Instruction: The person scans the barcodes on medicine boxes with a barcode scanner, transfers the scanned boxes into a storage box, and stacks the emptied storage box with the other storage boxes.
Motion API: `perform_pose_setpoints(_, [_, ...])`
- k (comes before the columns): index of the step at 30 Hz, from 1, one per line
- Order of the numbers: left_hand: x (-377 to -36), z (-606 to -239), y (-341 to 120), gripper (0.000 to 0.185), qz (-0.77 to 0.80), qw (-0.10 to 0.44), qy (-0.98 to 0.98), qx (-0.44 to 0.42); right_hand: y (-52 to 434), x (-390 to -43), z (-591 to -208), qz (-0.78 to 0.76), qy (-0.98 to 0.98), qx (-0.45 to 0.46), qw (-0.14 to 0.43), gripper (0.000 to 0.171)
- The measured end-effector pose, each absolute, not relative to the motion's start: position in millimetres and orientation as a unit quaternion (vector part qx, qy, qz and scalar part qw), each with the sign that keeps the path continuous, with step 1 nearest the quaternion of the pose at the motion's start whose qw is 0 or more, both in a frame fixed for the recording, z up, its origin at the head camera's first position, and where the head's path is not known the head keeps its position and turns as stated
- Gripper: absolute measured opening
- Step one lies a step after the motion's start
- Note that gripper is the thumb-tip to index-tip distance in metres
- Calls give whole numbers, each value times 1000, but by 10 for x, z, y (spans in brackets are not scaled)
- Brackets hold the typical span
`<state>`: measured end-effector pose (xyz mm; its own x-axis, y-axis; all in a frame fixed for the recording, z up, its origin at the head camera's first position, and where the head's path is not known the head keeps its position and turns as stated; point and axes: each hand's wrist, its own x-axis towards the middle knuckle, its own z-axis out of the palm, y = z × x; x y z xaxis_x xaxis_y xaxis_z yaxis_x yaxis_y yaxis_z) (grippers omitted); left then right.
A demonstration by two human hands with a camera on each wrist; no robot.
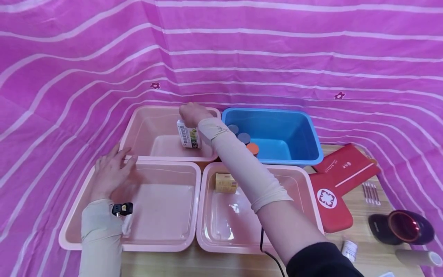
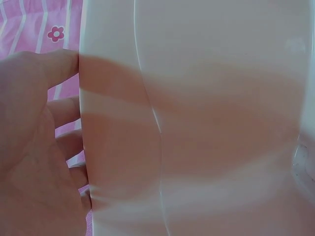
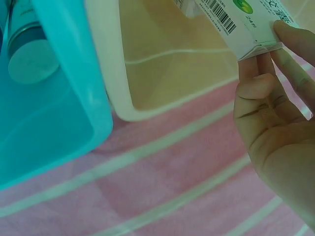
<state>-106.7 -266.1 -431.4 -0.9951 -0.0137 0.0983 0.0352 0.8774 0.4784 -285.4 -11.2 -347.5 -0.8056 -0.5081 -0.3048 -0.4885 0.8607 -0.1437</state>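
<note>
My right hand (image 1: 192, 114) reaches over the far-left pink bin (image 1: 138, 132) and pinches the top of a white box with green print (image 1: 189, 134), held upright inside that bin. In the right wrist view the fingertips (image 3: 268, 81) clamp the box (image 3: 236, 22) by its end flap. My left hand (image 1: 111, 170) lies with straight fingers on the far-left rim of the near-left pink bin (image 1: 74, 215); the left wrist view shows the fingers (image 2: 61, 110) against the bin's rim (image 2: 106, 123). A small yellow box (image 1: 226, 182) lies in the near-right pink bin (image 1: 204, 215).
A blue bin (image 1: 308, 134) at the back right holds several round-capped bottles (image 1: 243, 137). On the wooden table to the right lie red pouches (image 1: 330, 200), cotton swabs (image 1: 371, 193), a dark round lamp-like device (image 1: 403, 227), a small white bottle (image 1: 349, 250) and a tape roll (image 1: 420, 257). Pink striped cloth surrounds everything.
</note>
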Motion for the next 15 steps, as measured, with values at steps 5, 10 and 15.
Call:
perform_pose_setpoints(5, [-1059, -4302, -2636, 56, -246, 48, -968, -5, -156, -2819, -3559, -46, 951, -245, 184, 24])
perform_pose_setpoints(10, [-1070, -4296, -2618, 55, -246, 48, -968, -8, -133, -2817, -3604, -53, 950, -249, 178, 17])
perform_pose_setpoints(15, [-1086, -4284, -2616, 55, -248, 44, -968, -12, -63, -2836, -3612, -51, 947, -264, 176, 15])
